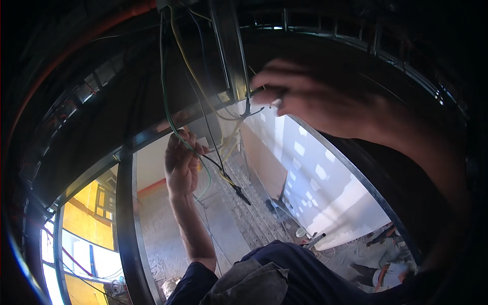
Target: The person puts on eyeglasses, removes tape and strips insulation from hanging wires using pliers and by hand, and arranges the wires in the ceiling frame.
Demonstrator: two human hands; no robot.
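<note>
Several loose wires, green [163,86], yellow [193,68] and black, hang from a dark metal channel [229,56] at the top. My left hand [183,157] is raised with its fingers pinched around the wires, just below a metal frame member [142,137]. A black and yellow wire bundle ending in dark tape [241,195] dangles beside it. My right hand [290,94] is motion-blurred at the channel's lower end, beside a dark cable [247,107]; a small pale shiny item shows at its fingers, and I cannot make out whether it is held.
Dark metal framing [127,203] surrounds an opening looking down on a rough concrete floor [213,218]. A patched white wallboard [325,188] slopes to the right. Yellow panels [86,203] show at left. A person in a white top [382,277] is far below at lower right.
</note>
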